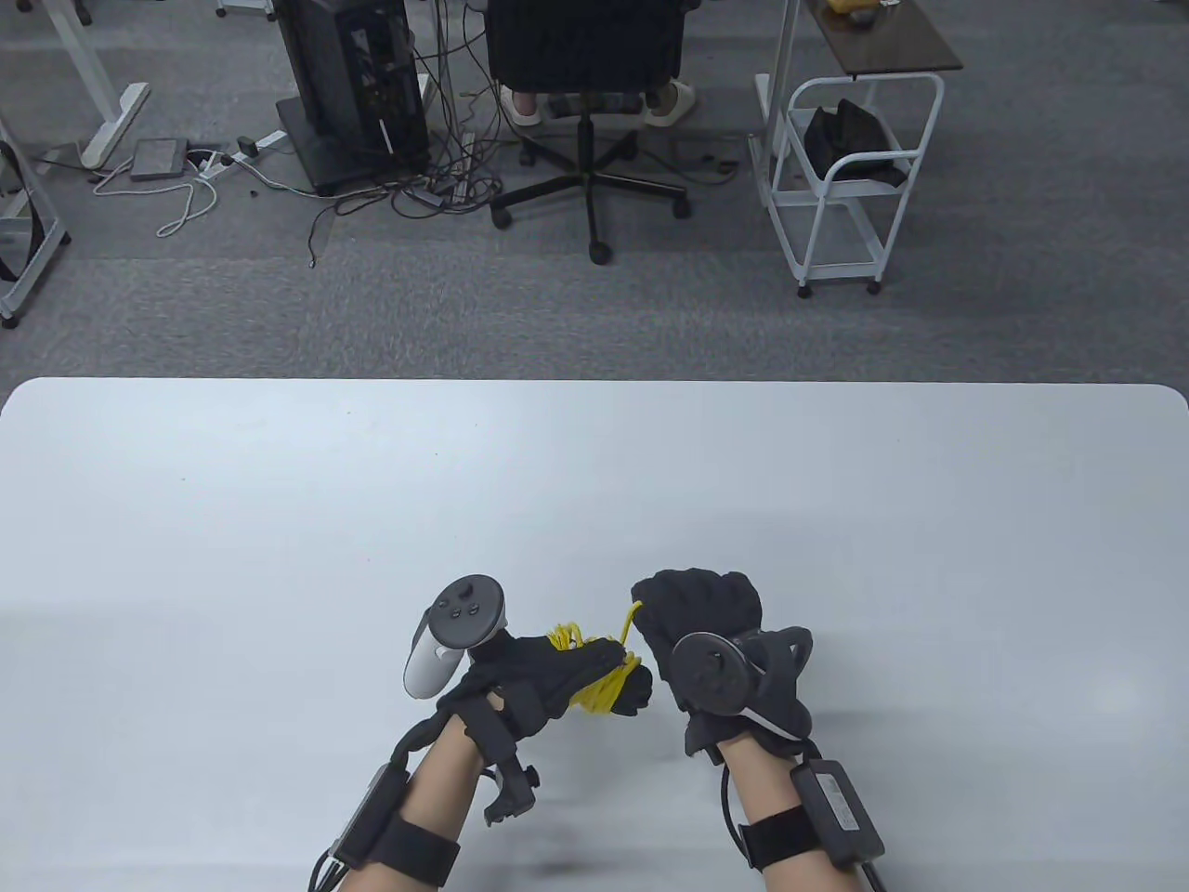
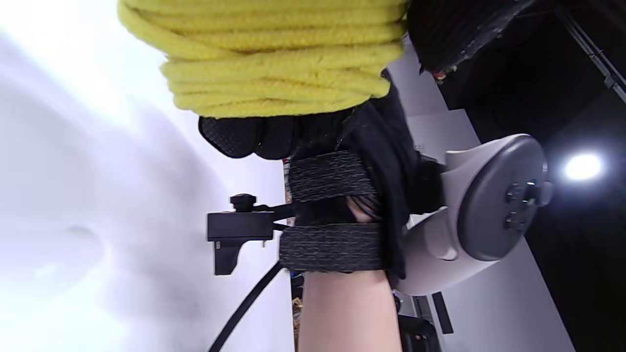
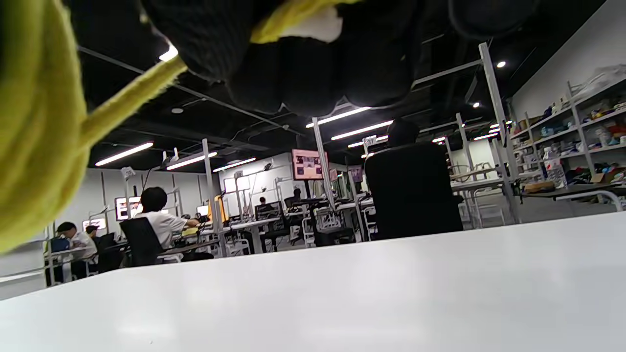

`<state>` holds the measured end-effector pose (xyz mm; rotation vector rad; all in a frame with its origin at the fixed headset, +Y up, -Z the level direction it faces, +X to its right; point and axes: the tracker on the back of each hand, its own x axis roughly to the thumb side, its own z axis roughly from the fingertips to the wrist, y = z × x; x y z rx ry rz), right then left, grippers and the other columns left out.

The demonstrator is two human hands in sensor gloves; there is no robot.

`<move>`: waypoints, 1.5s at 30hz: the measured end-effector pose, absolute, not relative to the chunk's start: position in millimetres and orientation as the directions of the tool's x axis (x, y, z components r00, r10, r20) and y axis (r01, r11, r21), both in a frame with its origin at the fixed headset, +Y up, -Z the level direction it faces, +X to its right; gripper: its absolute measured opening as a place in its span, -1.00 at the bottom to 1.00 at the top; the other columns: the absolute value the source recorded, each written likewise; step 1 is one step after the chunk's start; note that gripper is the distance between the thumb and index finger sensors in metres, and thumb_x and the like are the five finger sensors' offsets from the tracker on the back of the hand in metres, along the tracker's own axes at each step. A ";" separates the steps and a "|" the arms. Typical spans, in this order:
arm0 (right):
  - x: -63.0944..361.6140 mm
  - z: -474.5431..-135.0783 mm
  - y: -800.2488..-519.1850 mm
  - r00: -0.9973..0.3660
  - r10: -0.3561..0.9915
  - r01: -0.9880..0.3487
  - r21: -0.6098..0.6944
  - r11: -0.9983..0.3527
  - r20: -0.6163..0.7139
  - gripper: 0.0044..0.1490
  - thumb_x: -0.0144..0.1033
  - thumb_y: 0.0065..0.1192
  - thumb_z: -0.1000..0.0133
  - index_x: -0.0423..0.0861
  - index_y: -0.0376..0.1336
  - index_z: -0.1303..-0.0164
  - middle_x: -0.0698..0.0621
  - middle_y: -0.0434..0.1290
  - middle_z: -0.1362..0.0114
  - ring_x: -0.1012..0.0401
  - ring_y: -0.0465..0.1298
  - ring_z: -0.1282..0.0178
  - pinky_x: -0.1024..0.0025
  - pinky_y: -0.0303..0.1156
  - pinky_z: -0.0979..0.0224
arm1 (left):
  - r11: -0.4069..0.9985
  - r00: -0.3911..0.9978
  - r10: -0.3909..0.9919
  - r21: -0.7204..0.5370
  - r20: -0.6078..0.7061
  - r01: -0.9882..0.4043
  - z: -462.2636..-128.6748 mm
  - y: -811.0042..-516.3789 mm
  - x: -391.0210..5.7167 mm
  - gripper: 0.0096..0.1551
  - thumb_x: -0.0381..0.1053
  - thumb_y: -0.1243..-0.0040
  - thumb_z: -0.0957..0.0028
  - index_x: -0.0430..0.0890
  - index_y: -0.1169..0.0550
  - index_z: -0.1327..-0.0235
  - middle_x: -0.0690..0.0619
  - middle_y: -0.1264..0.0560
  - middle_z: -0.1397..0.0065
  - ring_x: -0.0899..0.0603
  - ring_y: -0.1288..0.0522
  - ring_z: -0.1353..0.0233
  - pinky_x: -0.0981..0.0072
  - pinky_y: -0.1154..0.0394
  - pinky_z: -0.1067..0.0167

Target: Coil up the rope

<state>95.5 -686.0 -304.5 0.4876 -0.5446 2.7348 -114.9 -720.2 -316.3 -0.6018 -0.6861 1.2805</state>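
Note:
A yellow rope (image 1: pixel 599 686) is wound in several turns around my left hand (image 1: pixel 557 674), above the near middle of the white table (image 1: pixel 279 520). The left wrist view shows the coil (image 2: pixel 274 68) close up, with several parallel strands. My left hand holds the coil. A short free strand (image 1: pixel 632 621) runs up from the coil into my right hand (image 1: pixel 692 613), which grips it just to the right. In the right wrist view the strand (image 3: pixel 129 100) leads from the blurred coil (image 3: pixel 34 146) into my closed gloved fingers (image 3: pixel 303 63).
Beyond the table's far edge stand an office chair (image 1: pixel 585 56), a computer tower (image 1: pixel 358 84) with loose cables, and a white cart (image 1: pixel 850 177) on grey carpet.

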 end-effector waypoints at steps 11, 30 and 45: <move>65.3 -287.8 -685.6 -0.823 0.283 -0.452 -0.266 -0.851 0.493 -0.50 -0.16 0.23 -0.23 -0.15 0.38 -0.29 -0.22 0.45 -0.42 -0.21 0.45 -0.34 -0.36 0.22 -0.41 | 0.263 0.257 0.964 -0.438 0.073 -0.860 -316.5 -725.4 -134.2 -0.27 0.33 0.17 -0.33 -0.11 -0.63 -0.36 -0.23 -0.56 -0.51 -0.28 -0.55 -0.42 0.09 -0.28 -0.44; 75.0 -303.0 -701.9 -0.624 0.493 -0.562 0.090 -0.822 0.606 -0.27 -0.10 0.18 -0.26 -0.17 0.14 -0.59 -0.27 0.09 -0.72 -0.30 0.22 -0.56 -0.44 0.11 -0.46 | 0.363 0.339 0.932 -0.309 0.131 -0.879 -321.2 -721.7 -149.1 -0.45 0.28 -0.14 -0.24 -0.01 -0.65 -0.28 -0.11 -0.64 -0.42 -0.16 -0.66 -0.34 0.16 -0.41 -0.38; 103.5 -318.7 -714.6 -0.770 0.512 -0.484 0.176 -0.857 0.381 0.22 0.48 -0.14 -0.19 -0.26 -0.14 -0.72 -0.44 -0.09 -0.76 -0.48 -0.01 -0.64 -0.62 -0.05 -0.44 | 0.960 0.876 0.013 0.241 0.482 -0.146 -298.5 -707.6 -114.3 -0.46 0.24 -0.14 -0.20 0.04 -0.58 -0.35 -0.05 -0.53 -0.54 -0.13 -0.57 -0.47 0.19 -0.33 -0.45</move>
